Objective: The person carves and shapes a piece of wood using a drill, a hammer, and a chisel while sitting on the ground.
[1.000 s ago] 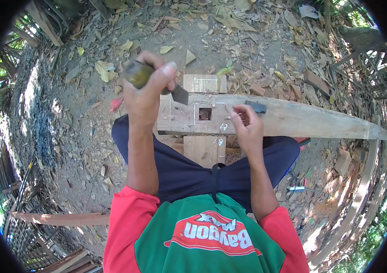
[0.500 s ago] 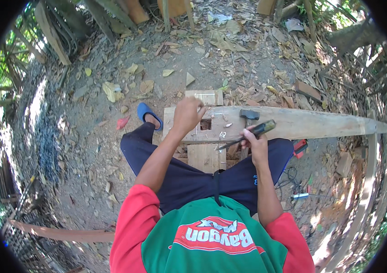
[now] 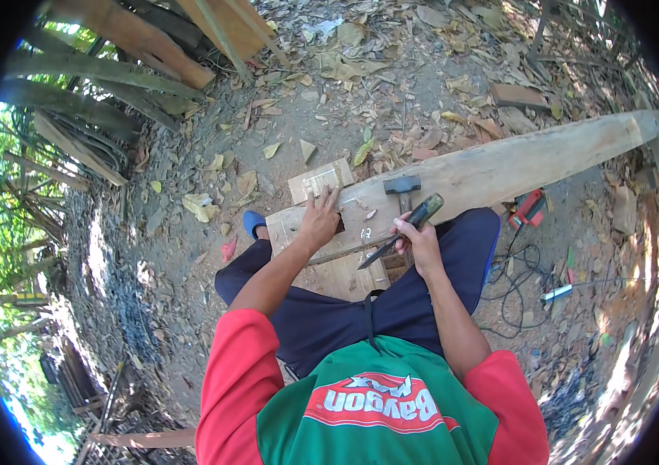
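Note:
My left hand [image 3: 319, 219] lies on the near-left part of a long wooden plank [image 3: 492, 159], fingers stretched out over a square hole [image 3: 339, 225] that it partly hides. Its fingertips reach toward a smaller board [image 3: 332, 175] under the plank's far edge. My right hand [image 3: 418, 242] is closed round a chisel [image 3: 425, 211] with a dark green handle, the blade angled down to the left above the plank's near edge. Between the hands, a hammer [image 3: 401, 185] rests on the plank with its dark head away from me. Wood chips lie on the plank.
A red power tool [image 3: 529, 208] sits on the ground at right, with a black cord [image 3: 517, 283] coiled near a white power strip [image 3: 557, 293]. A wood block [image 3: 519, 96] lies beyond the plank. Boards and poles [image 3: 105, 77] lean at the far left. Dry leaves cover the ground.
The view has turned, so the plank now slants up to the right. My left hand has opened and settled over the hole. The chisel stays in my right hand.

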The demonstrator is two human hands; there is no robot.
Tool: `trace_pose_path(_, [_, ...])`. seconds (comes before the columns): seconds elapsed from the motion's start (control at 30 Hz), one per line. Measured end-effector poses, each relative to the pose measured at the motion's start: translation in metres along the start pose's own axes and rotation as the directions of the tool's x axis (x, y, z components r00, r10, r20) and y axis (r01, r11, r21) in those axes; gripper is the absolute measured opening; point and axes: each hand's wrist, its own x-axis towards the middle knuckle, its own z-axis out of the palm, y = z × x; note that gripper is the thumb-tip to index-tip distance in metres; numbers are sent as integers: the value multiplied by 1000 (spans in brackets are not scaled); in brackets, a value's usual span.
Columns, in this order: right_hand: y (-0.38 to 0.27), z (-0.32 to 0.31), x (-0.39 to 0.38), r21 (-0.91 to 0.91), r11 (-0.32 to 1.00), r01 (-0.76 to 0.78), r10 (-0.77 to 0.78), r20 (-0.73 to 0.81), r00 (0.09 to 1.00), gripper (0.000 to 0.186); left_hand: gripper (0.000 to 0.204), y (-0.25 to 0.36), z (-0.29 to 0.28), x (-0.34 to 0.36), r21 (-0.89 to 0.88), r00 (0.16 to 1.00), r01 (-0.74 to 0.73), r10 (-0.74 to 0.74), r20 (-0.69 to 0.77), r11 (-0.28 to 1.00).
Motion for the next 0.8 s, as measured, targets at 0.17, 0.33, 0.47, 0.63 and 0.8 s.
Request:
trace_pose_path(0.17, [0, -3, 1, -1, 1000, 5, -5, -16, 1000, 14, 31, 6, -3, 4, -8, 1000, -6, 6, -17, 1000])
trace_pose_path(0.33, [-1, 2, 1, -2, 1000, 9, -9, 11, 1000, 15, 28, -1, 16, 0, -57, 993, -18, 11, -118, 998])
trace_pose_path(0.47, [1, -3, 2, -10, 1000, 8, -8, -10, 1000, 16, 27, 8, 6, 3, 27, 999, -6, 7, -47, 1000])
trace_pose_path(0.63, [3, -1, 4, -17, 1000, 24, -25, -55, 998, 16, 29, 15, -2, 5, 66, 997, 74, -75, 22, 995])
trace_pose_path(0.8, [2, -1, 6, -3, 1000, 30, -30, -70, 997, 16, 27, 4, 2, -2, -49, 1000, 17, -18, -19, 999])
